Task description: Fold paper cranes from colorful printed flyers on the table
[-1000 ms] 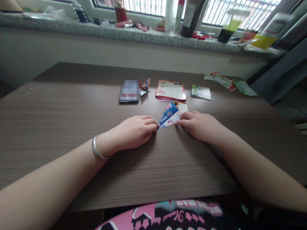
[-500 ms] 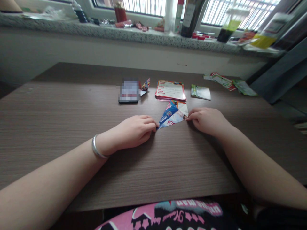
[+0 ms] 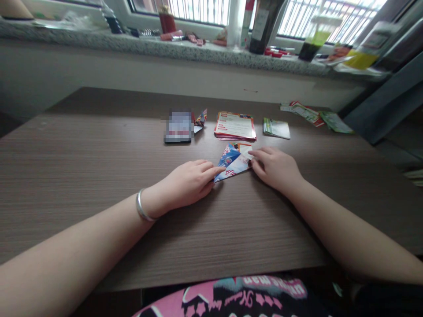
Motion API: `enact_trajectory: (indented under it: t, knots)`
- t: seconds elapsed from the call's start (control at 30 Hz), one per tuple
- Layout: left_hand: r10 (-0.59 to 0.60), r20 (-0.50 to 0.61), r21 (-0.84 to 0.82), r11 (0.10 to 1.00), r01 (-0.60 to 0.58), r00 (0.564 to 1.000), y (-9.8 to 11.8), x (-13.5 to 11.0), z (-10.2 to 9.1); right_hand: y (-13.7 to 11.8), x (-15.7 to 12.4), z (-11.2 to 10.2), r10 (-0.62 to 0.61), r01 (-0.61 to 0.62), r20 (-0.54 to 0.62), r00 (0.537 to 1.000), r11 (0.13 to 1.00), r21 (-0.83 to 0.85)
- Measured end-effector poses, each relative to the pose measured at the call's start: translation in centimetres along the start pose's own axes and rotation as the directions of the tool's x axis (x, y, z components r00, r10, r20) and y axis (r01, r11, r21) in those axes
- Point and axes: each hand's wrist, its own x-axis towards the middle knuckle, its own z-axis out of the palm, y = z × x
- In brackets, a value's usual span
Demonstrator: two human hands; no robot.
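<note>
A small folded paper (image 3: 235,164), printed blue and white with red marks, lies angled on the table in front of me. My left hand (image 3: 191,182), a silver bangle at its wrist, pinches the paper's left corner, index finger on top. At the opposite end, my right hand (image 3: 276,169) has its thumb and index finger on the right edge. Just beyond the paper sits a stack of printed cards (image 3: 235,126) with red borders.
Behind on the table (image 3: 99,176) are a phone (image 3: 178,127), a small folded paper piece (image 3: 200,119), a green-white card stack (image 3: 276,128) and loose paper strips (image 3: 307,113). Bottles, including a dark one (image 3: 263,28), line the granite windowsill (image 3: 205,50).
The paper has shifted slightly left and toward me, away from the card stack. My left index finger now reaches further over it, and my right hand has moved left with its fingers more spread.
</note>
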Motion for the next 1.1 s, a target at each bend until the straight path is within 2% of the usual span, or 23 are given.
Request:
enact_trajectory:
  t: [0.1,0.27,0.37,0.47,0.53,0.63,0.77,0.87,1.0,1.1]
  knots:
    - [0.006,-0.043,0.033,0.999,-0.005,0.999,0.2,0.0,0.3,0.1,0.4,0.8,-0.141,0.138,0.036,0.989,0.987,0.088]
    - [-0.093,-0.087,0.051,0.994,0.098,0.992,0.4,-0.2,0.4,0.5,1.0,1.9,-0.252,0.245,0.004,0.968,0.943,0.224]
    - [-0.097,-0.027,0.054,0.994,0.099,0.995,0.0,-0.3,0.5,0.5,1.0,2.1,-0.290,0.279,-0.006,0.957,0.914,0.295]
    - [-0.114,0.109,0.035,0.993,0.110,0.988,-0.5,-0.4,0.7,0.4,0.7,2.2,-0.307,0.292,-0.017,0.952,0.887,0.356]
    - [-0.103,0.184,0.016,0.995,0.102,0.978,-0.8,-0.4,0.6,0.3,0.6,2.2,-0.312,0.296,-0.021,0.950,0.877,0.379]
    - [-0.067,0.223,0.006,0.998,0.067,0.973,-0.9,-0.4,0.2,0.3,0.5,2.2,-0.316,0.295,-0.017,0.949,0.864,0.407]
    - [-0.056,0.202,0.037,0.998,0.049,0.978,-0.6,-0.5,-0.2,0.3,0.5,2.3,-0.291,0.262,-0.020,0.957,0.829,0.495]
    - [-0.043,0.156,0.084,0.996,0.030,0.987,-0.5,-0.6,-0.4,0.1,0.4,2.3,-0.226,0.193,-0.017,0.974,0.785,0.589]
    - [-0.024,0.138,0.166,0.986,0.001,0.990,-0.2,-0.9,-0.7,-0.3,0.1,2.0,-0.130,0.083,0.007,0.992,0.673,0.735]
    - [-0.076,0.122,0.241,0.969,0.045,0.990,0.2,-1.2,-0.9,-0.4,-0.1,1.7,-0.137,0.088,-0.003,0.991,0.620,0.780]
